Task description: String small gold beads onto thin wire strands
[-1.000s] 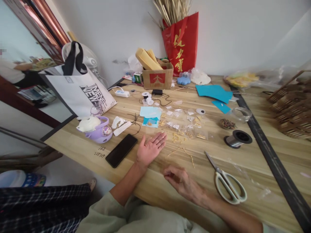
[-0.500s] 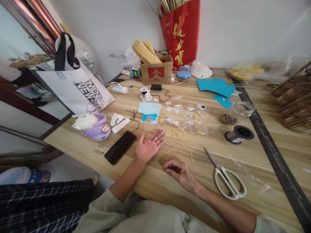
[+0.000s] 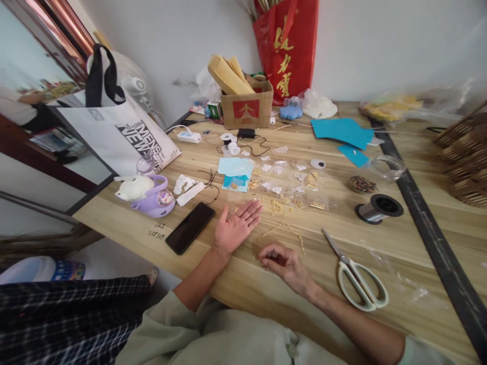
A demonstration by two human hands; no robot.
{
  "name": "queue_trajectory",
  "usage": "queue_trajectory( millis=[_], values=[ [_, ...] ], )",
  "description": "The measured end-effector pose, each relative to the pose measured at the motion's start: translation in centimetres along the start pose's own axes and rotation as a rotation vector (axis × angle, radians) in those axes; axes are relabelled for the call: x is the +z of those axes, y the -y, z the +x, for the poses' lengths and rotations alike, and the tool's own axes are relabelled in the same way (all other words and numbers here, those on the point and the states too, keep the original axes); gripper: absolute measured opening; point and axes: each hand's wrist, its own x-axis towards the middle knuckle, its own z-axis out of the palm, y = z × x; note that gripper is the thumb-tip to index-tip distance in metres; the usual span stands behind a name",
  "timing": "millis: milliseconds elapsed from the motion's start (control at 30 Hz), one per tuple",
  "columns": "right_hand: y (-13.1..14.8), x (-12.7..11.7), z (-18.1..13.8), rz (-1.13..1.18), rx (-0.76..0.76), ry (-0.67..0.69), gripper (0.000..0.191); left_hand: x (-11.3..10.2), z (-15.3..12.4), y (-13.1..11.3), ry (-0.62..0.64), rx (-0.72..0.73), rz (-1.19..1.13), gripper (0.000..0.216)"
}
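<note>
My left hand (image 3: 235, 229) lies palm up on the wooden table, fingers stretched out, with nothing I can make out on the palm. To its right, my right hand (image 3: 283, 263) is curled with thumb and fingertips together; whatever they pinch is too small to make out. Just beyond the right hand a thin gold chain (image 3: 296, 234) lies in a bent line. Behind it are loose gold pieces (image 3: 279, 207) and several small clear bags of findings (image 3: 316, 204). A black phone (image 3: 190, 228) rests left of my left hand. White-handled scissors (image 3: 359, 279) lie right of my right hand.
A wire spool (image 3: 379, 208), a dish of dark beads (image 3: 362, 184) and a woven basket (image 3: 466, 157) stand on the right. Blue sheets (image 3: 342, 133) and a cardboard box (image 3: 247, 107) are at the back. A purple container (image 3: 155, 197) and white bag (image 3: 125, 134) are left.
The view has shifted slightly, so everything sits a little differently in the picture. Both hands keep nearly the same pose and place on the table.
</note>
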Motion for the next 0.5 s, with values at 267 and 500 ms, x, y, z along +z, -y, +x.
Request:
queue_trajectory(
  millis=[267,500],
  values=[
    [-0.21,-0.03,-0.05,-0.030,-0.006,0.025,0.029,-0.29,0.01,0.06,0.032,-0.006,0.001,0.078],
    [-0.37,-0.04,-0.19,-0.067,0.000,0.041,0.028,-0.45,0.02,0.42,0.052,-0.027,0.030,0.078]
  ],
)
